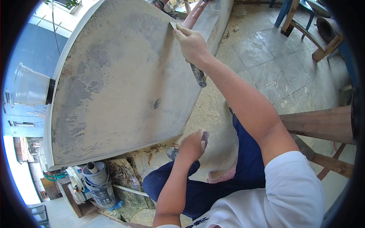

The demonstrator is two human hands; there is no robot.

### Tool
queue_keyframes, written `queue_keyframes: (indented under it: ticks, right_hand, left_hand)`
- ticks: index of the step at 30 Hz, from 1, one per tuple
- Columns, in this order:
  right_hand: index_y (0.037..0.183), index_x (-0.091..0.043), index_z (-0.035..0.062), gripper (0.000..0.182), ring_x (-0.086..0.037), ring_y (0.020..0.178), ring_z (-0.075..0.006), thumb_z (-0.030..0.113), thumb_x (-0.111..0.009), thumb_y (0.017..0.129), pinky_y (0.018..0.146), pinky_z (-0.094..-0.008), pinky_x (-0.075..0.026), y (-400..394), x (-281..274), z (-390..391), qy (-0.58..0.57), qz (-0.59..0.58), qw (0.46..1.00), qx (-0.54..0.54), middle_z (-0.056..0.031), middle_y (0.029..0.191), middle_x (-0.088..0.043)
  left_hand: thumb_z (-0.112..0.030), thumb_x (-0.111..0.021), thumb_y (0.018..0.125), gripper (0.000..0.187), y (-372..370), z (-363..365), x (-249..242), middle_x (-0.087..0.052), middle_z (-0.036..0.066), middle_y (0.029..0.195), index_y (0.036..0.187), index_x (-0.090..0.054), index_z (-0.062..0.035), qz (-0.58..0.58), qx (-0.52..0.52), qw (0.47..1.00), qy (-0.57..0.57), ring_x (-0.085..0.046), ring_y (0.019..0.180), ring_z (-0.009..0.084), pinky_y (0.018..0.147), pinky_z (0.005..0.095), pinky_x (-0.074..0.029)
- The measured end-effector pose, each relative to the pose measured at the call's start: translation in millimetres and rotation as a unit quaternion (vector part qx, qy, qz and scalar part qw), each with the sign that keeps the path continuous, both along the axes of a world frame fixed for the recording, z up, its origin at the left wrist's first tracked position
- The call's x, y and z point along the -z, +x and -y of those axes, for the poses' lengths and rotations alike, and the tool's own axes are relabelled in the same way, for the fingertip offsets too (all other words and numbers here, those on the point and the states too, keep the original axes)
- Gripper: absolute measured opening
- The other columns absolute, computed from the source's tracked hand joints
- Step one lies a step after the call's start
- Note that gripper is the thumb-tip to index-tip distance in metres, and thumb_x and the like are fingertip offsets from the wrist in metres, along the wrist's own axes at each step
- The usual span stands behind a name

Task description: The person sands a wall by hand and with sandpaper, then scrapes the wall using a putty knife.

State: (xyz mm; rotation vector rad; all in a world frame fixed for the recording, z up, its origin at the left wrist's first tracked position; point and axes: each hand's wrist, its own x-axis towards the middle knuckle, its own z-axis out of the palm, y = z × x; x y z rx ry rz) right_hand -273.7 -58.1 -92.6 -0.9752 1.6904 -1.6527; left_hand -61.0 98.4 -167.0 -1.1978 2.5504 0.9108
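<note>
My right hand is closed around a scraper with a worn dark handle; its thin blade meets the upper edge of a grey plastered wall panel. Dust coats the fingers and forearm. Lower down, my left hand is closed on a greyish object that shows past the fist; its kind is hard to make out. The panel has a curved rim, rough dark patches on one side and a small dark spot in its smoother middle.
Near the panel's top, another person's bare limb shows. A translucent bucket stands against the curved rim. Stained buckets sit at lower left. Wooden furniture legs stand at right on the dusty tiled floor.
</note>
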Motion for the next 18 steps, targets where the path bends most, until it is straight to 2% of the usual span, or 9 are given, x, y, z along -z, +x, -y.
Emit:
queue_keyframes:
  ticks: [4, 6, 7, 8, 9, 10, 11, 12, 18]
  right_hand:
    - [0.132, -0.052, 0.0092, 0.046, -0.054, 0.118, -0.0314, 0.034, -0.05, 0.093, 0.101, -0.036, -0.039, 0.5, 0.8, 1.9, -0.005, -0.052, 0.999, 0.0, -0.0197, 0.124, -0.058]
    - [0.137, -0.048, 0.0128, 0.046, -0.042, 0.045, -0.0069, 0.034, -0.049, 0.097, 0.039, -0.0248, -0.039, -3.3, -0.1, 5.0, -0.017, -0.018, 1.0, 0.004, 0.0009, 0.063, -0.048]
    - [0.137, -0.048, 0.0128, 0.046, -0.042, 0.045, -0.0069, 0.034, -0.049, 0.097, 0.039, -0.0248, -0.039, -1.5, 15.3, 13.0, -0.016, -0.017, 1.0, 0.003, 0.0009, 0.063, -0.048]
    - [0.138, -0.047, 0.0132, 0.046, -0.042, 0.045, -0.0069, 0.034, -0.049, 0.097, 0.04, -0.0249, -0.038, 1.9, 41.7, 27.4, -0.158, -0.236, 0.95, 0.129, 0.0013, 0.063, -0.047]
    - [0.138, -0.046, 0.0137, 0.047, -0.041, 0.045, -0.007, 0.035, -0.049, 0.097, 0.04, -0.0251, -0.038, 3.0, 53.9, 36.6, -0.287, -0.436, 0.817, 0.244, 0.0018, 0.062, -0.046]
    - [0.138, -0.046, 0.0137, 0.047, -0.041, 0.045, -0.007, 0.035, -0.049, 0.097, 0.04, -0.0251, -0.038, 0.1, 28.1, 28.7, -0.292, -0.44, 0.815, 0.24, 0.0018, 0.062, -0.046]
    - [0.138, -0.046, 0.0141, 0.046, -0.041, 0.045, -0.007, 0.034, -0.049, 0.097, 0.04, -0.0251, -0.038, -7.0, 3.3, 18.7, -0.164, -0.232, 0.951, 0.121, 0.0015, 0.062, -0.046]
    - [0.138, -0.047, 0.0146, 0.046, -0.042, 0.046, -0.0069, 0.034, -0.049, 0.097, 0.041, -0.025, -0.038, -9.0, -15.0, 8.7, -0.022, -0.001, 1.0, -0.008, 0.0013, 0.062, -0.047]
    - [0.137, -0.048, 0.0147, 0.043, -0.044, 0.045, -0.006, 0.031, -0.05, 0.097, 0.041, -0.0247, -0.037, 4.4, -9.6, -0.1, -0.031, -0.108, 0.994, 0.007, 0.0019, 0.057, -0.046]
  left_hand:
    - [-0.012, -0.059, 0.08, 0.033, -5.2, -3.5, -4.8, -0.062, 0.023, 0.097, 0.111, -0.053, -0.0021, -0.004, -0.014, 1.0, 0.027, -0.058, 0.096, 0.041, 0.083, 0.0471, -0.046]
    - [-0.011, -0.06, 0.08, 0.034, -3.0, -11.0, -3.6, -0.062, 0.023, 0.098, 0.112, -0.053, -0.0021, -0.041, 0.012, 0.999, 0.024, -0.058, 0.096, 0.0405, 0.083, 0.0471, -0.046]
    - [-0.011, -0.06, 0.08, 0.034, -1.6, -14.2, -4.7, -0.062, 0.023, 0.098, 0.112, -0.053, -0.0021, -0.039, 0.011, 0.999, 0.025, -0.058, 0.096, 0.0405, 0.083, 0.0471, -0.046]
    - [-0.011, -0.06, 0.08, 0.034, -1.6, -14.4, -6.4, -0.062, 0.022, 0.099, 0.112, -0.053, -0.0023, -0.038, 0.012, 0.999, 0.027, -0.058, 0.097, 0.04, 0.083, 0.0469, -0.046]
    - [-0.011, -0.06, 0.08, 0.035, -3.0, -13.2, -7.7, -0.062, 0.022, 0.1, 0.113, -0.053, -0.0024, -0.039, 0.013, 0.999, 0.028, -0.058, 0.097, 0.0395, 0.083, 0.0467, -0.046]
    - [-0.011, -0.06, 0.08, 0.035, -4.8, -11.9, -8.0, -0.062, 0.022, 0.1, 0.113, -0.053, -0.0024, -0.045, 0.009, 0.999, 0.026, -0.058, 0.097, 0.0395, 0.083, 0.0467, -0.046]
    - [-0.011, -0.06, 0.08, 0.035, -2.5, -11.4, -8.6, -0.062, 0.022, 0.1, 0.113, -0.053, -0.0023, -0.024, 0.001, 0.999, 0.027, -0.058, 0.097, 0.0395, 0.082, 0.0467, -0.046]
    - [-0.011, -0.06, 0.08, 0.035, 0.1, -10.1, -8.6, -0.062, 0.022, 0.1, 0.113, -0.052, -0.0022, -0.002, -0.005, 1.0, 0.027, -0.058, 0.097, 0.0395, 0.082, 0.0468, -0.046]
    - [-0.012, -0.057, 0.081, 0.03, 8.9, -4.4, -0.1, -0.063, 0.021, 0.096, 0.109, -0.052, -0.0037, -0.009, -0.008, 1.0, -0.002, -0.06, 0.093, 0.0388, 0.079, 0.0484, -0.047]
